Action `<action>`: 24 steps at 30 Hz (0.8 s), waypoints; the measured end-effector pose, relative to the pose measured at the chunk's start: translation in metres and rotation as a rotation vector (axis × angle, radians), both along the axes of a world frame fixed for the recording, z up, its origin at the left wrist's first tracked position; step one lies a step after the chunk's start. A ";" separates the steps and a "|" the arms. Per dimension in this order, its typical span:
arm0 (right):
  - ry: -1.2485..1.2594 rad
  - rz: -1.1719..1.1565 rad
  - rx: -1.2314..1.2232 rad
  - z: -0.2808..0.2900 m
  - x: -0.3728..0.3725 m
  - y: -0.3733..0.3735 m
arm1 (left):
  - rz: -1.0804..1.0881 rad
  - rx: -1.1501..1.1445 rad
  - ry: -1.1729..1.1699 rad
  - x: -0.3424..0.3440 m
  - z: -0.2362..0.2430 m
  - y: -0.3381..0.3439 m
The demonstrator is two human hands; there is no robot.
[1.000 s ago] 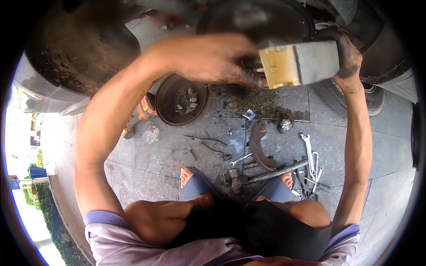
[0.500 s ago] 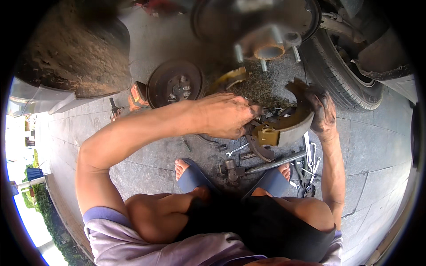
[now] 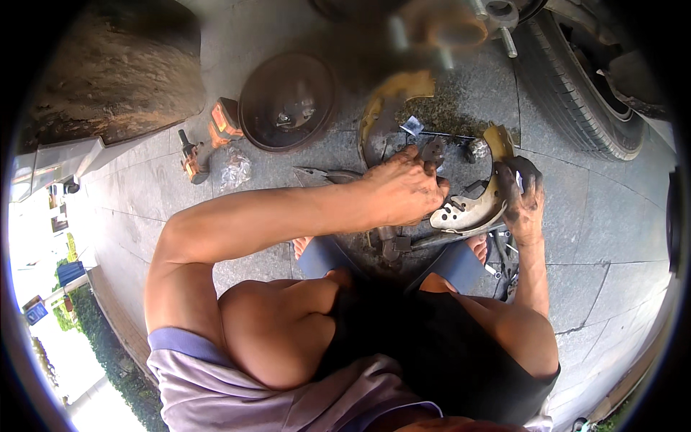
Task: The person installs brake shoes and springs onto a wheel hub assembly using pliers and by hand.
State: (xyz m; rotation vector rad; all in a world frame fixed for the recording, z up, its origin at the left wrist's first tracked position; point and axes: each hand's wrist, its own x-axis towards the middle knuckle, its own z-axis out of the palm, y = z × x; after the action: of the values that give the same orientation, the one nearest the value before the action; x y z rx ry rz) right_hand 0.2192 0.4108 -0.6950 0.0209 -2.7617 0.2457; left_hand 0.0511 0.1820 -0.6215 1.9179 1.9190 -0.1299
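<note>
My right hand [image 3: 524, 201] grips a curved brake shoe [image 3: 471, 210], yellowish at its top end and pale, punched with holes, along its lower part, held over the floor. My left hand [image 3: 407, 187] is closed at the shoe's inner side, around a small dark metal part [image 3: 432, 151] mostly hidden by the fingers. A second curved shoe [image 3: 374, 115], yellow and dark, lies just beyond. Pliers [image 3: 317, 175] lie left of the left hand, and a metal bar [image 3: 443, 243] runs under my hands.
A brown drum [image 3: 253, 101], orange power tool [image 3: 224, 122], another tool [image 3: 193, 162] and plastic bag [image 3: 236, 169] lie left-forward on the paving [image 3: 590, 216]. A studded hub [image 3: 497, 18] overhangs from above, with a tire [image 3: 576, 93] at right and wrenches [image 3: 497, 271] beside my feet.
The block-like piece held high came down as a curved shoe and has turned to show its holed face. My hands moved lower; the view tilted, revealing the second shoe on the floor.
</note>
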 end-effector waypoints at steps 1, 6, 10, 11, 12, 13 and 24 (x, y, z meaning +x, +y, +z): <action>-0.023 -0.033 -0.007 -0.003 0.002 0.000 | 0.026 0.050 -0.004 0.002 -0.004 0.003; -0.183 -0.140 -0.045 -0.019 0.014 0.007 | -0.004 -0.029 -0.084 0.006 -0.016 0.023; -0.355 -0.145 -0.064 0.009 0.002 0.016 | -0.045 -0.016 -0.048 0.004 -0.030 0.029; -0.360 -0.158 -0.147 0.027 -0.005 0.018 | -0.058 -0.007 -0.026 0.005 -0.032 0.029; -0.364 -0.172 -0.225 0.042 -0.013 0.022 | -0.053 -0.002 -0.038 0.006 -0.039 0.031; -0.328 -0.198 -0.329 0.054 -0.023 0.020 | -0.044 0.001 -0.045 0.007 -0.051 0.032; -0.044 -0.245 -1.182 0.041 -0.138 -0.026 | 0.102 0.025 -0.235 0.014 -0.100 0.030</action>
State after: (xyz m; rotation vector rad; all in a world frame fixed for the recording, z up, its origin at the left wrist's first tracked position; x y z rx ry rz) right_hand 0.0814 0.3848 -0.6541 -0.6063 -2.1965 1.7139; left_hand 0.0650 0.2120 -0.7215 1.7592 1.8622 0.1446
